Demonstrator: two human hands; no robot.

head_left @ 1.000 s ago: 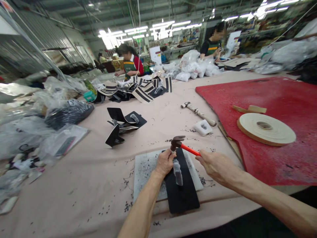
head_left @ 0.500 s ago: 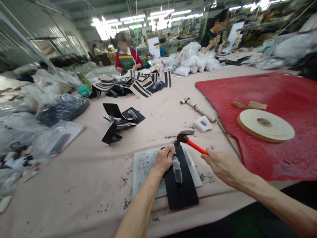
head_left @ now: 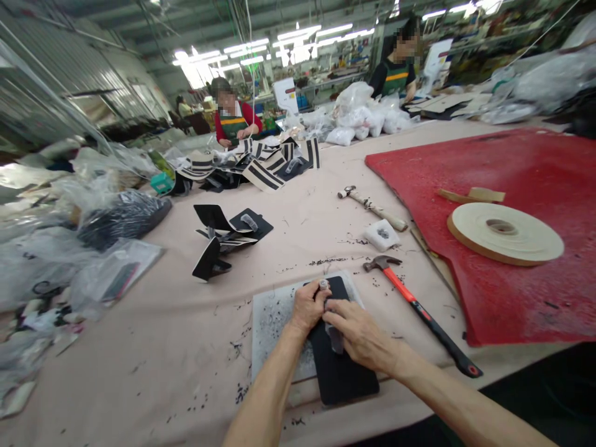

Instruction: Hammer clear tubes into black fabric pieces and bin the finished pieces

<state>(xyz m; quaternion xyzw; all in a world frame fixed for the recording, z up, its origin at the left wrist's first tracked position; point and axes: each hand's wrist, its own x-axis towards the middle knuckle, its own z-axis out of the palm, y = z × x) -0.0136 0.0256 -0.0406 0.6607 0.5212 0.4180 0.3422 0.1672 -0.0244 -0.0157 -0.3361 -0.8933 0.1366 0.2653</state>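
A black card [head_left: 342,372] with a clear strip lies on a white cutting slab [head_left: 272,323] near the table's front edge. My left hand [head_left: 308,305] is closed around a small metal punch [head_left: 323,285] standing upright at the card's top end. My right hand [head_left: 358,334] rests on the card just beside the punch, fingers curled over the clear strip. The red-handled hammer [head_left: 419,307] lies flat on the table to the right, free of either hand.
A red mat [head_left: 521,186] with a roll of beige tape [head_left: 505,233] covers the right side. A second hammer [head_left: 372,208] and a white block [head_left: 380,235] lie beyond. Black cards [head_left: 223,233] and plastic bags [head_left: 107,217] sit left; two people work at the far end.
My right hand held the hammer above the punch; now the hammer lies on the table to the right and that hand has come down onto the black card.
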